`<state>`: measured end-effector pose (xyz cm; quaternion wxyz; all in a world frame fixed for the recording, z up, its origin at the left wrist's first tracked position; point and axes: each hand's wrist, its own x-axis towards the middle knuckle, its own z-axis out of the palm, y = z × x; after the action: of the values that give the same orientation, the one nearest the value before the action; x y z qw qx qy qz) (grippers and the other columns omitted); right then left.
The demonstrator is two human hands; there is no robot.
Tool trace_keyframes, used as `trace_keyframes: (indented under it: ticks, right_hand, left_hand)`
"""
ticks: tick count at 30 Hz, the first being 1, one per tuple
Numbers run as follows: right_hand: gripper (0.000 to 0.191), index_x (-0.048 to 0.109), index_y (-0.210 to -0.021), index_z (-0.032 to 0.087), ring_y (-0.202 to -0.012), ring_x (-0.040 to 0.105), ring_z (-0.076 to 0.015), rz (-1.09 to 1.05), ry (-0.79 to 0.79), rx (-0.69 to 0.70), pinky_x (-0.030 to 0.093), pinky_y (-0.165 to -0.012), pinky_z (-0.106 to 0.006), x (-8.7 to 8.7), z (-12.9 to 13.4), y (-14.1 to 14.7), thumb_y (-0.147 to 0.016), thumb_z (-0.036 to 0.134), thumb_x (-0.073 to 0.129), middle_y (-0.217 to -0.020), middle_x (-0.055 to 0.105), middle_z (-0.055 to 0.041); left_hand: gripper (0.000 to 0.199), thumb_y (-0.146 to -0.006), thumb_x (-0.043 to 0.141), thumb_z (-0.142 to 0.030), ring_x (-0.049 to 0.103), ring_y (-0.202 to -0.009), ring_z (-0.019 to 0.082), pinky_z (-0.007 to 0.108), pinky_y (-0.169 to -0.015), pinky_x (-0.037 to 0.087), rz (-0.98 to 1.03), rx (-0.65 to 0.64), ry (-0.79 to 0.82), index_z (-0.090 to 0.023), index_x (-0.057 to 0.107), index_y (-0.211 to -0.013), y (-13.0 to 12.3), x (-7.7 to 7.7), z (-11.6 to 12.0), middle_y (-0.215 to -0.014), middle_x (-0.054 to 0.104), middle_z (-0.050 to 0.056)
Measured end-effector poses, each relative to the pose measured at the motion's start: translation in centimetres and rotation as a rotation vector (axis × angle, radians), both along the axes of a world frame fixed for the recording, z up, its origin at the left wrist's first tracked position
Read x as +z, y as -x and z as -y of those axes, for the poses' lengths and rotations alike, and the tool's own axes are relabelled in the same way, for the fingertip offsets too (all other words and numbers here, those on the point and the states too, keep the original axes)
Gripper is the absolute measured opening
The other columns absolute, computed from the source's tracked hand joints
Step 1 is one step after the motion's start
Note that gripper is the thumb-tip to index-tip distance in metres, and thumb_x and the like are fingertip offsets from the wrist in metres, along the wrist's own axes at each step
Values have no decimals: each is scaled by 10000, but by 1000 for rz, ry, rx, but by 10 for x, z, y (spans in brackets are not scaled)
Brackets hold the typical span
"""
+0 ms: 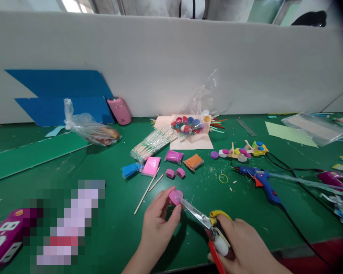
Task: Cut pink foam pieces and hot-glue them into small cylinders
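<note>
Near the table's front edge, my left hand grips a round pink bottle cap between thumb and fingers. My right hand is closed around a pair of scissors with yellow and red handle parts. The scissors' silver blades point left, with their tip at the cap; I cannot tell whether it has pierced it. A white rounded piece shows at the handles under my right hand. Beyond my left hand lie two more pink caps and two thin wooden sticks.
A blue glue gun with its cord lies to the right, near joined caps and sticks. Clay packets, bagged sticks and bagged caps lie ahead. A pink tumbler stands by the white partition.
</note>
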<state>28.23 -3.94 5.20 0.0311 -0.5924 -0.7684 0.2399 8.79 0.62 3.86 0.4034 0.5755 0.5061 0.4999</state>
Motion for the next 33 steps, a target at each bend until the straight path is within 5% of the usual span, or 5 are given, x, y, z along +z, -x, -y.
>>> trace_keyframes:
  ticks: [14, 33]
  right_hand:
    - [312, 468, -844, 186, -576, 556, -245, 36, 24, -20, 294, -482, -271, -2, 1, 1, -629, 403, 532, -679, 626, -37]
    - [239, 465, -808, 204, -536, 548, -204, -69, 100, -52, 323, -478, -242, -1, 4, 4, -605, 312, 532, -627, 618, -11]
  left_hand:
    - [379, -712, 536, -129, 569, -891, 172, 287, -794, 466, -251, 11, -234, -163, 514, -1089, -3, -12, 4, -986, 589, 75]
    - [412, -702, 528, -109, 585, -828, 180, 281, -710, 484, -388, 5, -372, -181, 493, -1106, -1, 0, 0, -921, 611, 74]
